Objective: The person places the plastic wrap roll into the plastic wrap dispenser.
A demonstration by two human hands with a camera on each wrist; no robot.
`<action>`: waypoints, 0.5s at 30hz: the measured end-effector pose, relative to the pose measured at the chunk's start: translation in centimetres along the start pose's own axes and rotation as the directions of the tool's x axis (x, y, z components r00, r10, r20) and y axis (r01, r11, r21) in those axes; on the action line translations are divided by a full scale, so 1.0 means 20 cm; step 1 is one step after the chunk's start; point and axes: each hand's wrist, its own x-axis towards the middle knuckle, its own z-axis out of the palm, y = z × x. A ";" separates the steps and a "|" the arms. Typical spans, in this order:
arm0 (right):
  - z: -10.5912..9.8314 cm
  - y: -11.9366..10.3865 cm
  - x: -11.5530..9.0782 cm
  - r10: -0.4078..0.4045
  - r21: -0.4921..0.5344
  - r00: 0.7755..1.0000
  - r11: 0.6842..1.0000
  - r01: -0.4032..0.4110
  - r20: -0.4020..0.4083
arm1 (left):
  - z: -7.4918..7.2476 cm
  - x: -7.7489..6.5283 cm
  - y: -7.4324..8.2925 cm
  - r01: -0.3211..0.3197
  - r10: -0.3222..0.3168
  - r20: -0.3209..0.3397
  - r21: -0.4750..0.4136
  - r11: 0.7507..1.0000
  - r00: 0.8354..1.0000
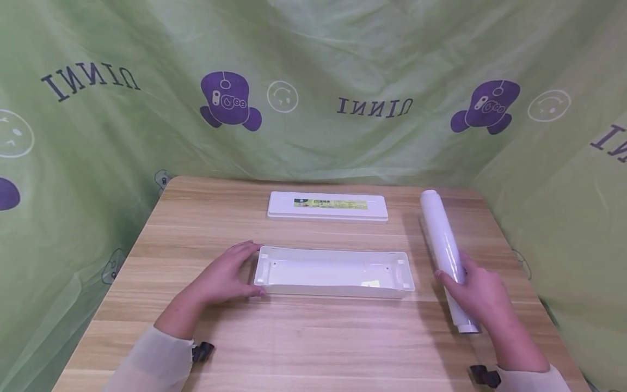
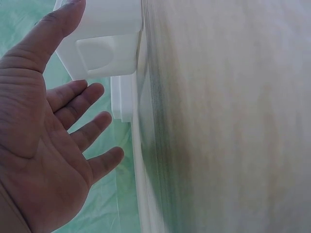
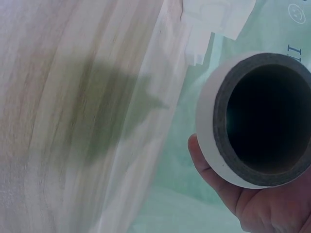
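Observation:
At the middle of the table lies an open white plastic box, long and shallow, with nothing inside. My left hand spans its left end, thumb by the near corner and fingers by the far one. In the left wrist view the fingers are spread and loosely extended, and the thumb overlaps the box's end wall. On the right, my right hand grips a roll of plastic wrap near its lower end. The right wrist view looks into the roll's hollow cardboard core.
A white lid with a green and yellow label lies behind the box. The wooden table is bordered by a green printed curtain at the back and sides.

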 end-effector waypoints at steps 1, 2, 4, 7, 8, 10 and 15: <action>0.00 0.00 0.00 0.002 0.002 1.000 1.000 -0.002 0.002 | 0.00 0.00 0.00 -0.001 0.001 0.000 0.000 1.000 1.000; 0.00 0.00 0.00 0.002 0.001 1.000 1.000 -0.002 0.002 | 0.00 0.00 0.00 -0.002 0.002 0.000 0.000 1.000 1.000; 0.00 -0.01 0.00 0.005 0.001 1.000 1.000 -0.005 0.002 | 0.00 0.00 0.00 -0.004 0.004 0.001 0.000 1.000 1.000; -0.01 -0.01 0.00 -0.001 -0.002 1.000 1.000 0.001 -0.004 | 0.00 0.00 0.00 -0.004 0.004 0.003 -0.003 1.000 1.000; -0.01 -0.01 0.00 -0.006 -0.004 1.000 1.000 0.006 -0.008 | 0.00 0.00 0.00 -0.006 0.006 0.004 -0.003 1.000 1.000; -0.01 -0.02 0.00 -0.010 0.002 1.000 1.000 0.010 -0.005 | 0.00 0.00 0.00 -0.006 0.006 0.005 -0.003 1.000 1.000; -0.02 -0.04 -0.01 -0.011 0.013 1.000 1.000 0.011 0.001 | 0.00 0.00 0.00 -0.004 0.004 0.007 -0.007 1.000 1.000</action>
